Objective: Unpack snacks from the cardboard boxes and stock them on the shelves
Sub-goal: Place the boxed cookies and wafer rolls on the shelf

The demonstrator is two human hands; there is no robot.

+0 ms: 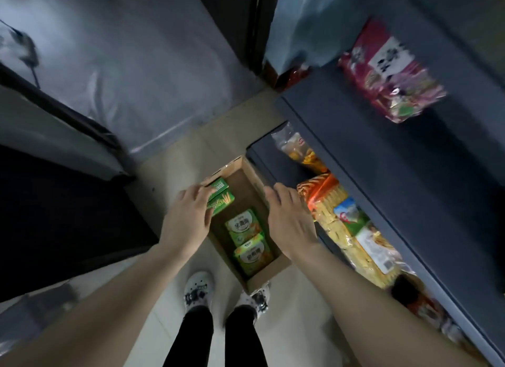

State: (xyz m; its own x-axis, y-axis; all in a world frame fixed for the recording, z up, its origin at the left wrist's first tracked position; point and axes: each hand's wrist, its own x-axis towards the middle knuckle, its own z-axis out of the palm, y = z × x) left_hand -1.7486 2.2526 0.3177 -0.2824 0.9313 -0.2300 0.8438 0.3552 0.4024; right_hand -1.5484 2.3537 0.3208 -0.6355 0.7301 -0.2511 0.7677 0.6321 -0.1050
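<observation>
- Open brown cardboard box (247, 186) sits on the pale floor just ahead of our white clogs (198, 290), beside the dark grey shelf unit (369, 159).
- Two pale green snack cartons (247, 239) lie in its near half.
- Our left hand (187, 219) curls over two bright green snack boxes (220, 198) at the far-left corner.
- Our right hand (289, 222), fingers loosely together, hangs over the box's right wall; contact unclear.
- Biscuit packs (355, 235) fill the lower shelf; a pink bag (390, 71) lies higher.
</observation>
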